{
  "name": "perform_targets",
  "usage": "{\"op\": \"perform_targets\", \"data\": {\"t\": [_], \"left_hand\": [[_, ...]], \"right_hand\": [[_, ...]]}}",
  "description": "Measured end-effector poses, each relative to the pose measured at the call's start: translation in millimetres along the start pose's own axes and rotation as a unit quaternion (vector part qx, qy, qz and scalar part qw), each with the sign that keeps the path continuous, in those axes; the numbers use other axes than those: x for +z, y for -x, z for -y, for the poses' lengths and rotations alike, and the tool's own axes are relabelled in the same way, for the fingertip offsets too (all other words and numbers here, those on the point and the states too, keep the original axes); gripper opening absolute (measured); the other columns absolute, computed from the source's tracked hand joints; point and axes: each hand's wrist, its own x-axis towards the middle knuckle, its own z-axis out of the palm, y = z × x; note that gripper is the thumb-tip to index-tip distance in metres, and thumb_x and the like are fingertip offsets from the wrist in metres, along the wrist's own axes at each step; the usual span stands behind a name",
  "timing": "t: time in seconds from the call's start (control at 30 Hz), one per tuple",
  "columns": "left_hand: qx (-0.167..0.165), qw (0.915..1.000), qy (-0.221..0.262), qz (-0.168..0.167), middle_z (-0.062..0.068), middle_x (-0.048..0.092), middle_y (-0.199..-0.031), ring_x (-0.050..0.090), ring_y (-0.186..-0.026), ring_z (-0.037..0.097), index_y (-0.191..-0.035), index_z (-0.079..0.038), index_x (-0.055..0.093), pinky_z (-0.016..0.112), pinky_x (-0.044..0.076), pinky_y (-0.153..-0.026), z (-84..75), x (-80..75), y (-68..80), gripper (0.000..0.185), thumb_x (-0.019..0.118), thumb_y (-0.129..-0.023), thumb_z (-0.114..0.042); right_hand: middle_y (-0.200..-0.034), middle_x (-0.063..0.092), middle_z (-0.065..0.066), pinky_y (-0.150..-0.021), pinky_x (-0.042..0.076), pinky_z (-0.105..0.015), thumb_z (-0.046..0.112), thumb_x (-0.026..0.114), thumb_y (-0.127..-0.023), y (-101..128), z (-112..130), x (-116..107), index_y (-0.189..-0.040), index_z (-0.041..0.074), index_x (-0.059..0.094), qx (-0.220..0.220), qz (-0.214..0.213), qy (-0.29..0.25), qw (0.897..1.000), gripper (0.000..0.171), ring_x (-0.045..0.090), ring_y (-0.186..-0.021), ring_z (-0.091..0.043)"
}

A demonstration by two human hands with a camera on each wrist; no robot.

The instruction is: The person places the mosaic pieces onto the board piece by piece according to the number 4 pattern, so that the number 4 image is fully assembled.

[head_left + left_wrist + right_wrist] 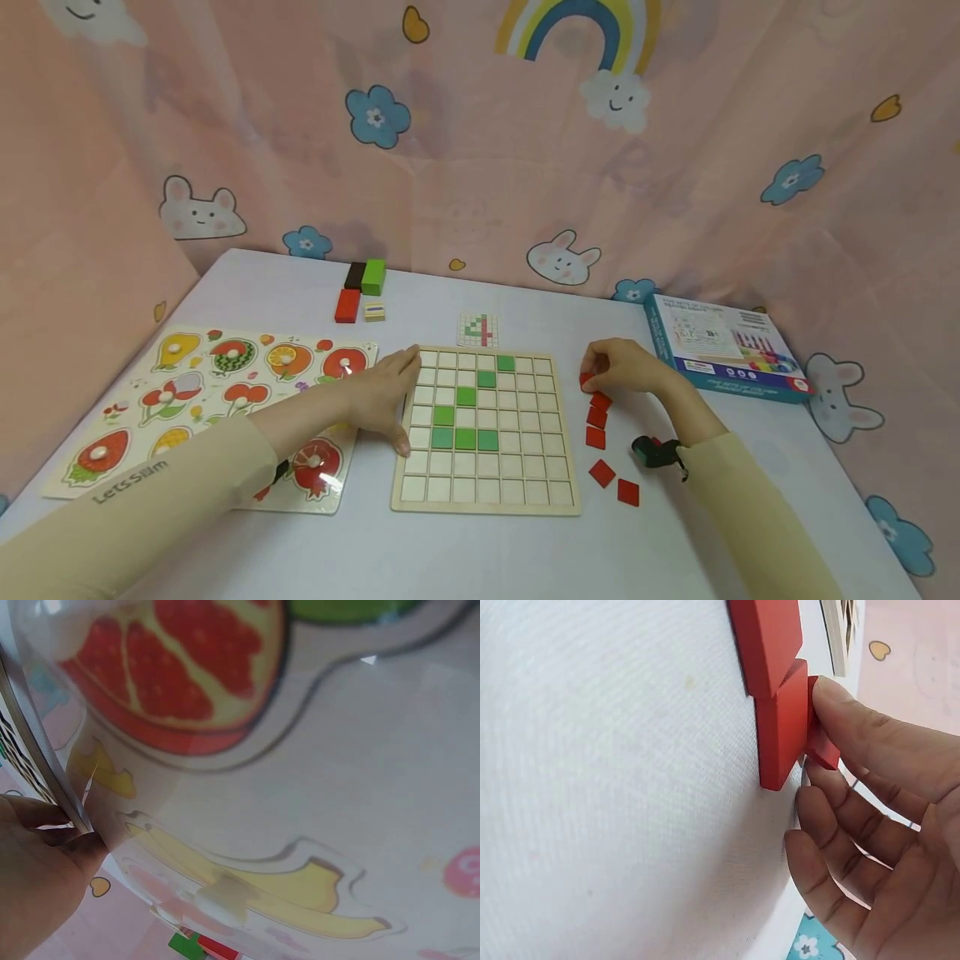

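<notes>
Grid board (486, 500): pale, unvarnished-looking wood with a matt face; green tiles (465, 438) set in it are matt painted. Red tiles (780, 727): thick-edged, smooth, with an even satin paint coat. Table cover (615, 787): white, finely woven cloth texture, matt. Fruit puzzle (300, 847): printed surface under a glossy film that catches glare. Box (723, 350): printed cardboard, slight sheen. Backdrop (480, 125): soft printed cloth, creased. Sleeves (135, 508): matt beige knit.

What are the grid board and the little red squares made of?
The grid board looks like pale unpainted wood: light tan frame, matte cells. The red squares seem to be painted wood or plastic; the right wrist view shows thick, smooth, matte edges.
</notes>
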Motion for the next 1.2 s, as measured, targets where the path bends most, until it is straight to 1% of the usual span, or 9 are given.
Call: {"op": "perform_targets", "data": {"t": [0.1, 0.23, 0.33, 0.43, 0.57, 0.7, 0.9, 1.0, 1.2], "left_hand": [[0.0, 1.0, 0.001, 0.001, 0.024, 0.002, -0.166, 0.008, -0.154, 0.044, -0.156, 0.007, 0.011, 0.055, 0.021, -0.125, -0.2, -0.4, 0.0, 0.135, 0.088, -0.062, -0.054], [-0.002, 1.0, 0.002, 0.003, 0.023, 0.001, -0.167, 0.008, -0.155, 0.044, -0.156, 0.006, 0.011, 0.055, 0.021, -0.125, -1.0, -1.0, 0.3, 0.135, 0.088, -0.062, -0.053], [-0.003, 1.0, 0.003, 0.003, 0.023, 0.001, -0.167, 0.008, -0.155, 0.043, -0.156, 0.006, 0.011, 0.054, 0.022, -0.125, -1.5, -1.3, 0.8, 0.135, 0.088, -0.062, -0.052], [-0.003, 1.0, 0.005, 0.002, 0.023, 0.002, -0.167, 0.008, -0.155, 0.043, -0.156, 0.006, 0.011, 0.054, 0.022, -0.125, -2.0, -1.6, 1.3, 0.134, 0.089, -0.062, -0.052], [-0.004, 1.0, 0.005, 0.002, 0.022, 0.002, -0.167, 0.008, -0.155, 0.043, -0.156, 0.005, 0.012, 0.054, 0.023, -0.125, -1.8, -1.5, 1.2, 0.134, 0.089, -0.062, -0.052], [-0.004, 1.0, 0.004, 0.003, 0.022, 0.002, -0.167, 0.008, -0.155, 0.043, -0.156, 0.005, 0.011, 0.054, 0.023, -0.125, -1.0, -1.0, 0.0, 0.134, 0.089, -0.062, -0.053], [-0.002, 1.0, 0.004, 0.004, 0.023, 0.001, -0.167, 0.008, -0.155, 0.044, -0.156, 0.006, 0.012, 0.055, 0.021, -0.125, -0.5, -0.8, -1.0, 0.134, 0.088, -0.062, -0.053], [-0.002, 1.0, 0.006, 0.004, 0.023, 0.001, -0.167, 0.007, -0.155, 0.044, -0.156, 0.006, 0.012, 0.054, 0.021, -0.125, -0.5, -0.3, -1.4, 0.134, 0.088, -0.063, -0.053], [-0.003, 1.0, 0.005, 0.002, 0.023, 0.001, -0.167, 0.008, -0.155, 0.044, -0.156, 0.006, 0.011, 0.054, 0.021, -0.125, -0.9, -0.4, -0.6, 0.135, 0.089, -0.062, -0.053]], "right_hand": [[-0.082, 0.061, -0.006, -0.07, 0.045, -0.027, 0.018, 0.079, -0.082, -1, 2, -1, -0.089, 0.008, 0.065, -0.001, -0.01, 0.004, 1.0, 0.019, 0.053, -0.08, -0.018], [-0.084, 0.062, -0.006, -0.07, 0.046, -0.027, 0.01, 0.073, -0.086, -4, 6, -1, -0.092, 0.008, 0.066, -0.022, -0.044, 0.002, 0.999, 0.009, 0.053, -0.081, -0.018], [-0.088, 0.064, -0.008, -0.073, 0.048, -0.026, 0.007, 0.069, -0.089, -8, 13, -1, -0.096, 0.008, 0.067, -0.038, -0.067, -0.015, 0.997, 0.008, 0.055, -0.084, -0.019], [-0.091, 0.066, -0.008, -0.076, 0.05, -0.025, 0.01, 0.069, -0.09, -11, 22, 1, -0.098, 0.01, 0.068, -0.037, -0.075, -0.038, 0.996, 0.008, 0.057, -0.085, -0.02], [-0.093, 0.067, -0.007, -0.077, 0.051, -0.026, 0.012, 0.071, -0.089, -17, 36, 7, -0.098, 0.013, 0.069, -0.037, -0.075, -0.058, 0.995, 0.009, 0.059, -0.085, -0.02], [-0.092, 0.068, -0.007, -0.075, 0.051, -0.026, 0.011, 0.074, -0.087, -22, 53, 15, -0.096, 0.012, 0.071, -0.05, -0.072, -0.064, 0.994, 0.01, 0.06, -0.084, -0.019], [-0.093, 0.071, -0.006, -0.073, 0.051, -0.026, 0.013, 0.075, -0.086, -30, 74, 28, -0.096, 0.012, 0.074, -0.071, -0.044, -0.068, 0.994, 0.01, 0.061, -0.082, -0.017], [-0.092, 0.071, -0.006, -0.074, 0.051, -0.026, 0.012, 0.074, -0.087, -33, 81, 34, -0.095, 0.012, 0.074, -0.076, -0.037, -0.067, 0.994, 0.008, 0.061, -0.08, -0.016], [-0.086, 0.071, -0.004, -0.071, 0.051, -0.023, 0.011, 0.074, -0.087, -36, 88, 43, -0.093, 0.01, 0.073, -0.077, -0.036, -0.067, 0.994, 0.006, 0.06, -0.076, -0.012]]}}
